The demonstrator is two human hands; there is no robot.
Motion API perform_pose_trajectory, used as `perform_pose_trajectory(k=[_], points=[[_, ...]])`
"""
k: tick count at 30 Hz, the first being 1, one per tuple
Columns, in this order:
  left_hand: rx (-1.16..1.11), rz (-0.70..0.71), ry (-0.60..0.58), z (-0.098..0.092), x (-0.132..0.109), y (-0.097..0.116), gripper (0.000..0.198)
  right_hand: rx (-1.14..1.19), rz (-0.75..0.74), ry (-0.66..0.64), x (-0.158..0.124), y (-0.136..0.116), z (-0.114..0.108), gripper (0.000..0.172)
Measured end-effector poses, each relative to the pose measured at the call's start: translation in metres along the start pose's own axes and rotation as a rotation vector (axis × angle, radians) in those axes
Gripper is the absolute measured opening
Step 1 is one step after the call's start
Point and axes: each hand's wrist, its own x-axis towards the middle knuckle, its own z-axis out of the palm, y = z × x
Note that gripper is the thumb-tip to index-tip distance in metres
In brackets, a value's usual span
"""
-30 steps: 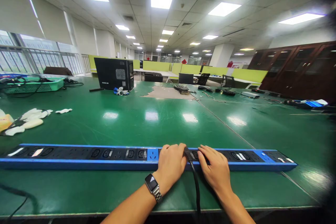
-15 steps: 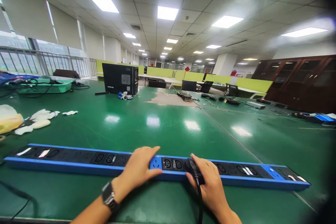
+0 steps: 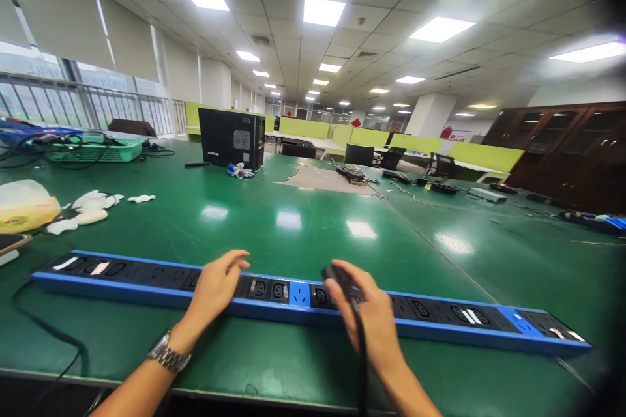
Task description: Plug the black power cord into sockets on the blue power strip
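Observation:
A long blue and black power strip point(image 3: 122, 273) lies across the green table point(image 3: 293, 228) near its front edge. My right hand point(image 3: 369, 319) is closed on a black plug point(image 3: 337, 273) with its cable point(image 3: 360, 365) running down toward me; the plug is lifted just above the strip's sockets. My left hand point(image 3: 215, 287) rests on the strip to the left of its blue socket section point(image 3: 299, 294), fingers spread and slightly curled, holding nothing. A metal watch point(image 3: 169, 357) is on my left wrist.
A black computer case point(image 3: 229, 139) stands far back on the table. A green basket point(image 3: 92, 150) of cables sits far left. White gloves point(image 3: 83, 208) and a yellow bag point(image 3: 24, 208) lie at left. A black cable point(image 3: 49, 339) runs at front left. Desks and chairs stand beyond.
My right hand has lifted the black plug up off the strip and shifted left. My left hand has slid left along the strip. The camera has shifted.

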Motion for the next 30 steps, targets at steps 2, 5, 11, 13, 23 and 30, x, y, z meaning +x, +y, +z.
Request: perform_pose_trajectory(k=[2,5,11,13,23,30], points=[[-0.089,-0.034,0.059,-0.004,0.001,-0.003,0.036,-0.015,-0.004,-0.137,0.003,-0.019,0.024,0.032],[-0.249,-0.123,0.144,-0.008,0.002,-0.004,0.034,-0.091,0.028,-0.288,0.004,-0.046,0.061,0.026],[-0.603,-0.252,0.278,-0.014,0.008,-0.004,0.028,-0.235,0.0,-0.477,0.008,-0.089,0.106,0.022],[-0.606,-0.257,0.266,-0.017,0.009,-0.006,0.028,-0.265,-0.038,-0.49,0.008,-0.094,0.112,0.02],[-0.219,0.244,-0.272,-0.034,-0.013,-0.01,0.057,-0.281,-0.081,-0.556,-0.001,-0.096,0.102,0.026],[-0.011,0.439,-0.21,-0.016,-0.025,-0.02,0.046,-0.142,0.029,-0.464,-0.009,-0.055,0.069,0.048]])
